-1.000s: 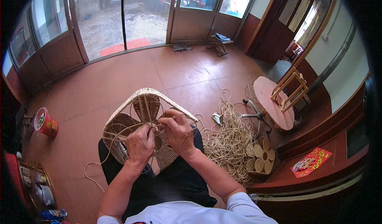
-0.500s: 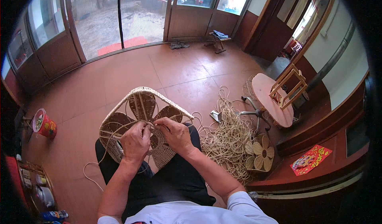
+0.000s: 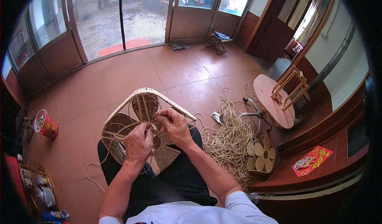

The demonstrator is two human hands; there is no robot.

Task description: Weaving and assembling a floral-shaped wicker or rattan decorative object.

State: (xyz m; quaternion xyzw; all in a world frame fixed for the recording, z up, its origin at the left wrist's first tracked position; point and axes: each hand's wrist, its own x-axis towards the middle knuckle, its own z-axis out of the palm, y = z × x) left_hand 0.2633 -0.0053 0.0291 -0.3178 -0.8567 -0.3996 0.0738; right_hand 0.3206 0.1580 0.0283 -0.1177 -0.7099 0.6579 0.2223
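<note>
A woven basket (image 3: 143, 90) of tan cord, with brown petal-shaped panels in its frame, rests on my lap. At the middle where the petals meet, my left hand (image 3: 139, 142) pinches the cord (image 3: 129, 127) between thumb and fingers. My right hand (image 3: 175, 127) is just right of it and slightly higher, its fingertips closed together over the right petals. What the right fingertips grip is too small to make out. A loose length of cord (image 3: 92, 176) trails from the basket's left side to the floor.
To my right lies a big tangled heap of cord (image 3: 229, 144), with a flower-patterned woven piece (image 3: 264, 154) beside it. Behind stand a round board on a wheeled base (image 3: 270, 100) and a wooden stool frame (image 3: 292, 86). A red bucket (image 3: 49, 129) is at left.
My right hand has lifted slightly up and away from the centre of the petals, opening a small gap to my left hand. The left hand stays pinched at the middle.
</note>
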